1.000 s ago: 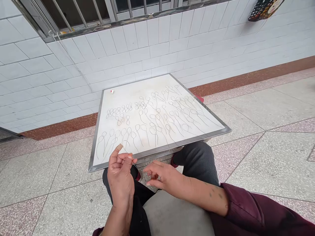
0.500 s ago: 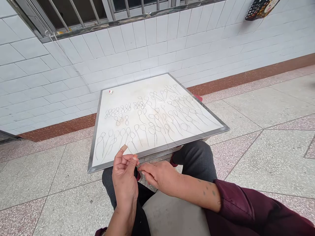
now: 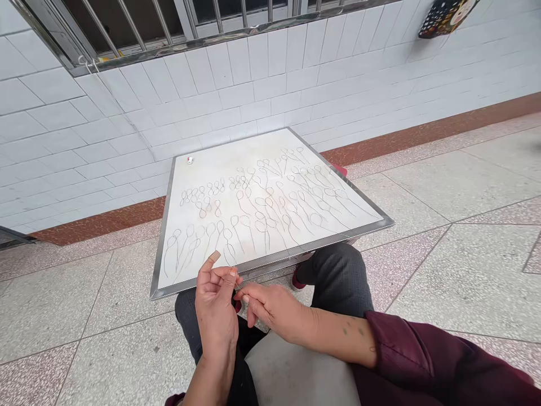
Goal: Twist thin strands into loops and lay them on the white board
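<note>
My left hand point(image 3: 217, 313) is in front of the table's near edge, palm towards me, with thumb and fingertips pinched on a thin wire point(image 3: 237, 285). Its index finger points up and has a tan wrap round the tip. Close on its right, my right hand point(image 3: 281, 313) pinches the same thin strand between thumb and index finger. Most of the strand is hidden by the fingers. On the white table point(image 3: 236, 148) lie many thin looped wires: single loops with long tails point(image 3: 267, 228) in front and to the right, small figure-eight loops point(image 3: 217, 209) at the left.
A metal rim point(image 3: 270, 264) edges the table, which stands against a white tiled wall point(image 3: 236, 107). One small white-and-red object point(image 3: 190, 160) sits in its far left corner. Above is a barred window point(image 3: 135, 25). My knees point(image 3: 338, 276) are under the near edge.
My right hand has shifted slightly and its lower fingers have dropped away from the thumb. The left hand stays almost in place, still pinching. The wires on the table look unchanged.
</note>
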The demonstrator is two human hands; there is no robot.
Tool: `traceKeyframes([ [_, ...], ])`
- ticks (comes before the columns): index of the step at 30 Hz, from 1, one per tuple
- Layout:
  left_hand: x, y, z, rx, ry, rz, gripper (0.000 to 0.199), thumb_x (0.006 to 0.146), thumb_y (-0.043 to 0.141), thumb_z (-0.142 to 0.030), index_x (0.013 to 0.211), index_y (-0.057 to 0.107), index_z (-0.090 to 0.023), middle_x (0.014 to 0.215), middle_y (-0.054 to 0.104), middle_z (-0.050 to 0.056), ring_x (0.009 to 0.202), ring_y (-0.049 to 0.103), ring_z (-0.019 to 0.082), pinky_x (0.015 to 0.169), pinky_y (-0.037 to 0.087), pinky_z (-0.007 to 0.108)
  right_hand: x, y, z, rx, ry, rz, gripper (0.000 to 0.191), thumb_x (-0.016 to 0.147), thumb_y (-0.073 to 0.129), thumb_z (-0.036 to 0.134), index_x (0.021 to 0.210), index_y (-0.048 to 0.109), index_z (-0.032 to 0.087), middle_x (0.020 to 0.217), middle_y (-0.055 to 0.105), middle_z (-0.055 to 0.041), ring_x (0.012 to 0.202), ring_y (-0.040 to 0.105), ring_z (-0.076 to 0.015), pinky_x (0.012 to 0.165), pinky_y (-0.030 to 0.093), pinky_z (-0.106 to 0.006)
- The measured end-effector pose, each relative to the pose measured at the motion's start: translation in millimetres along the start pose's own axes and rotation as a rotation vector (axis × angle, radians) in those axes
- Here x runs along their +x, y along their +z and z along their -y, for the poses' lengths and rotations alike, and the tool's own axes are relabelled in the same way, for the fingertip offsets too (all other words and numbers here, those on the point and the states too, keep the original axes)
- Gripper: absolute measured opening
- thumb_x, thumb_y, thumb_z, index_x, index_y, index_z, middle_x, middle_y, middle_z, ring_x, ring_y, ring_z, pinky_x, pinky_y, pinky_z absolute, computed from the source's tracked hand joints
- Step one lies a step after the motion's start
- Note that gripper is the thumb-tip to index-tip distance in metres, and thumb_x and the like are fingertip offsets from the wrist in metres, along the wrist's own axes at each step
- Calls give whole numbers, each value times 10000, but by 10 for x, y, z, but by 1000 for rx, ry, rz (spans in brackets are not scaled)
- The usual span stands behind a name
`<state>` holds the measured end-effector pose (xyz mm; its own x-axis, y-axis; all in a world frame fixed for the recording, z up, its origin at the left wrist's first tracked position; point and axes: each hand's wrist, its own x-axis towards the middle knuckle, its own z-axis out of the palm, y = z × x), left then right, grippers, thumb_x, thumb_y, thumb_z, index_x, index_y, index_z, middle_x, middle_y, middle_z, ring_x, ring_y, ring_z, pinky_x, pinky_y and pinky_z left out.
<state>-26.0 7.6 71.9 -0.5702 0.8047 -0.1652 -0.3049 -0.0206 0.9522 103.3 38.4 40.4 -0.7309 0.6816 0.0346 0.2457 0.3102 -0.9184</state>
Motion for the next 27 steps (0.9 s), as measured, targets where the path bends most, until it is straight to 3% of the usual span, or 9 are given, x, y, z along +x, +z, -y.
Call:
traceKeyframes([
  [5,4,-26,-28,-42,-48,93,584,760,818,-303,1298,601,-238,856,657,-11,738,633,133,656,510,258,-1,-63,4,100,0,23,272,1036,379,226,1055,649,204,652,709,27,640,661,-141,684,498,-268],
  [11,-8,-48,-47,7,-38,143,481,756,796,-306,1210,661,-223,869,677,19,736,606,139,617,488,248,-3,-94,-6,356,120,125,287,1036,407,295,1080,673,197,583,642,40,583,647,-127,594,501,-231],
  [17,-2,-69,-56,14,-44,151,439,716,819,-305,1127,701,-206,789,662,11,703,603,147,601,473,256,-11,-119,-28,365,125,153,321,1046,409,366,1067,682,199,600,643,35,588,639,-131,601,509,-243],
  [19,6,-86,-45,35,-44,147,447,719,829,-314,1132,702,-199,786,675,15,734,618,155,629,479,258,-13,-150,-37,266,77,102,308,1037,437,375,993,689,204,674,679,14,648,643,-141,659,515,-269],
  [22,6,-106,-16,67,-50,178,467,741,828,-324,1169,691,-199,786,696,15,726,614,144,643,470,249,14,-199,-67,177,-15,-101,240,1007,518,376,978,698,220,881,718,-23,822,647,-165,791,503,-314],
  [24,-5,-104,5,78,-69,203,480,746,831,-327,1187,685,-204,783,696,5,680,593,128,623,459,243,51,-222,-91,274,-41,-226,208,975,585,391,1055,697,235,944,708,-29,878,640,-172,819,501,-326],
  [27,-29,-81,26,92,-79,209,498,725,851,-335,1178,689,-206,773,697,-4,648,580,120,611,456,245,107,-239,-115,525,-40,-245,248,919,667,432,1060,696,230,896,691,-16,842,646,-163,811,519,-333],
])
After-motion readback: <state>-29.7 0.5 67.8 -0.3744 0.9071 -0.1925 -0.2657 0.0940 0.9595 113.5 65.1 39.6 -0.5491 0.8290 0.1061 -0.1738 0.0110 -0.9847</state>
